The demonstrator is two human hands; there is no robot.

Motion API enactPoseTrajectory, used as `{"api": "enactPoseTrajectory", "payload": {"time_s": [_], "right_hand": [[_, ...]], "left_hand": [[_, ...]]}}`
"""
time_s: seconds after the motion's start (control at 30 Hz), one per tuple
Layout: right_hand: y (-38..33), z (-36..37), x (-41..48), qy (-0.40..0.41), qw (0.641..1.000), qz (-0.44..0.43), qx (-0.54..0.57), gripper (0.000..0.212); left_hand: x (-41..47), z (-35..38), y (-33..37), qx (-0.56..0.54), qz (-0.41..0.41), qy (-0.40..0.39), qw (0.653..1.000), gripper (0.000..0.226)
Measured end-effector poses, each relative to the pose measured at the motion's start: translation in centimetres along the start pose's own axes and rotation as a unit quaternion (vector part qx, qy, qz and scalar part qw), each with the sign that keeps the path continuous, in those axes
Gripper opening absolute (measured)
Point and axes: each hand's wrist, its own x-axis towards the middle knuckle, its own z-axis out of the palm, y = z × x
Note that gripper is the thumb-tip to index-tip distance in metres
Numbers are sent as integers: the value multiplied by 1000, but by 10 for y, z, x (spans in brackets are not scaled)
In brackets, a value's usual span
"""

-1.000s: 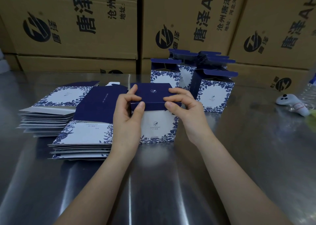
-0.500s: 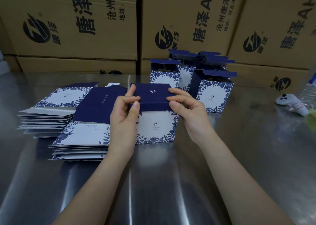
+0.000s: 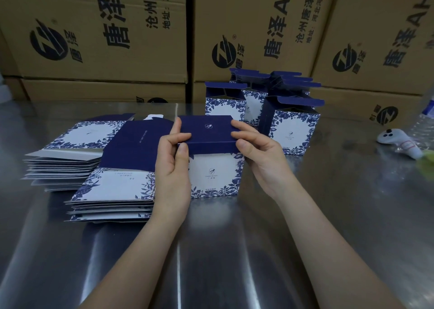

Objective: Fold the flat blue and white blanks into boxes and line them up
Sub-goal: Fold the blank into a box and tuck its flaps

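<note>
One box (image 3: 215,172) under assembly stands upright on the bench (image 3: 211,250), at centre, just beside the near stack. Its dark blue lid flap (image 3: 206,130) lies folded over the top. Both hands grip that flap. The left hand (image 3: 172,168) pinches its left edge, thumb on the front lip and forefinger across the top. The right hand (image 3: 260,158) pinches the right edge with curled fingers in the same way.

Flat blanks: two stacks, both left of the box. The near stack (image 3: 112,191) touches the left hand's side of the box. The far stack (image 3: 70,149) lies behind it and further left. The number of sheets in each cannot be counted.

Folded boxes (image 3: 293,130): a cluster stands behind the held box, top flaps open. Two are clear at the front. At least two more stand behind, and their exact count cannot be told.

One white controller (image 3: 399,142) lies at the right, well apart from the boxes.

The bench is bare reflective metal. Behind it stand brown cartons (image 3: 105,38) with black printing, stacked in two tiers, three across in the upper tier.
</note>
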Motion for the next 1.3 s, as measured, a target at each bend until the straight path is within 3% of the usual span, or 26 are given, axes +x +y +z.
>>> {"api": "enactPoseTrajectory", "payload": {"time_s": [0.2,0.6,1.07,1.3], "right_hand": [[2,3,0,30,999,-20,-11,11],[-1,-2,0,-2,999,17,39,18],[-1,-1,-1,14,1000,-2,2,14],[-3,5,-3,30,995,-24,-87,23]], "left_hand": [[0,1,1,-3,-1,17,1000,26],[0,-1,0,-27,-3,15,1000,20],[0,-2,1,-10,1,24,1000,22],[1,-6,4,-24,-7,24,999,27]]}}
